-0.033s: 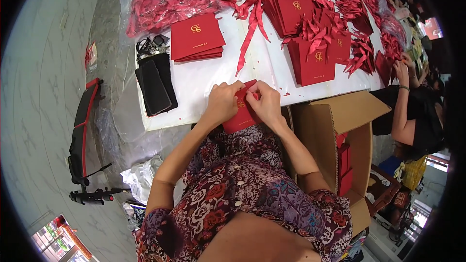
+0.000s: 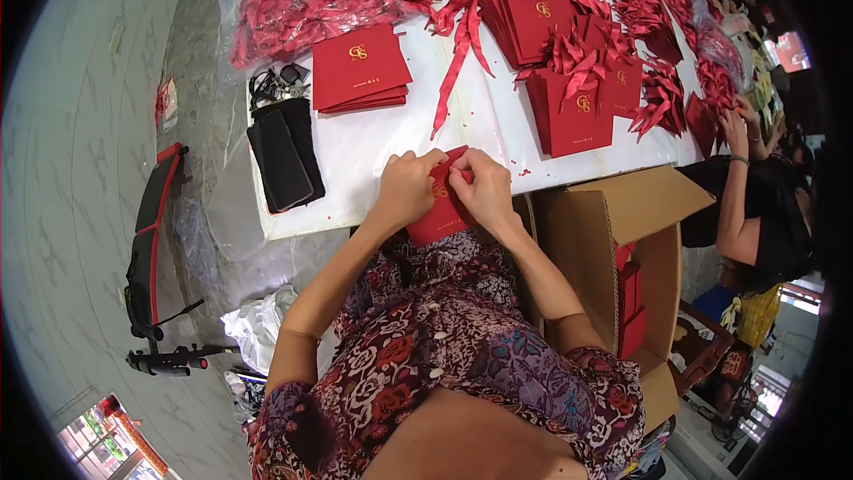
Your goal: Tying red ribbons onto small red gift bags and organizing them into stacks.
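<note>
Several red packets (image 2: 629, 302) stand in the open cardboard box (image 2: 659, 213).

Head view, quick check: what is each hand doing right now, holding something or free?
Left hand: fingers closed on the red envelope at the table edge.
Right hand: fingers closed on the same red envelope, pinching its top.

Matt red paper envelope (image 2: 442, 204), glossy satin ribbons (image 2: 462, 27), brown cardboard box (image 2: 622, 240).
</note>
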The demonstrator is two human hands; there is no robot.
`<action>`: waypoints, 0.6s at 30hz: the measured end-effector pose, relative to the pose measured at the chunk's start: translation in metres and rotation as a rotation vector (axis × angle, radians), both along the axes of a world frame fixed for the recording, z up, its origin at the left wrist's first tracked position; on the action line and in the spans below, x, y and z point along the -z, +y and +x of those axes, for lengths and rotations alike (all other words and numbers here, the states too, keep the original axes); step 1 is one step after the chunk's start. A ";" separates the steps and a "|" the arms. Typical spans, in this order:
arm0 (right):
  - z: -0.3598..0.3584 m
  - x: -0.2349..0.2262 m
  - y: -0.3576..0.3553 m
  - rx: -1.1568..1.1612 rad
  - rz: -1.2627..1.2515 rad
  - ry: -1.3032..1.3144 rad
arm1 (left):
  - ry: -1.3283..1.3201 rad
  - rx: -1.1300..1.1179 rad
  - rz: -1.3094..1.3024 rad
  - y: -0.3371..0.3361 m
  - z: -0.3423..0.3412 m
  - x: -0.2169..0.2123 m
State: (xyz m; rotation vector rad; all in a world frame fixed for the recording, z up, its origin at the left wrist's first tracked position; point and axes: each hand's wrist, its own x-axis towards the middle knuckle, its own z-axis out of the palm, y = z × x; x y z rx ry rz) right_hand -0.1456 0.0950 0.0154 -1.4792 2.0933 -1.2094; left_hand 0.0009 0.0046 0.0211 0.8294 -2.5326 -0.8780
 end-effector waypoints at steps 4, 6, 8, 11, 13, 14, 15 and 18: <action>-0.005 0.004 -0.002 -0.087 -0.028 0.024 | -0.013 0.022 -0.154 0.004 0.003 -0.008; -0.009 -0.002 -0.003 -0.127 0.082 -0.115 | 0.011 0.035 -0.103 -0.002 0.003 -0.004; -0.007 -0.008 -0.003 -0.148 0.105 -0.048 | 0.033 0.048 -0.051 -0.007 0.004 -0.001; -0.009 -0.017 -0.004 -0.183 0.112 0.023 | 0.048 0.085 -0.064 -0.012 0.006 -0.001; -0.017 -0.017 -0.005 -0.196 0.096 0.028 | 0.078 0.086 -0.047 -0.015 0.008 -0.007; -0.024 -0.015 -0.004 -0.233 0.114 -0.208 | 0.079 0.089 -0.048 -0.015 0.008 -0.012; -0.028 -0.015 -0.004 -0.267 0.130 -0.445 | 0.027 0.104 -0.048 -0.015 0.008 -0.018; -0.037 -0.017 -0.009 -0.296 0.194 -0.478 | 0.012 0.142 -0.113 -0.010 0.009 -0.026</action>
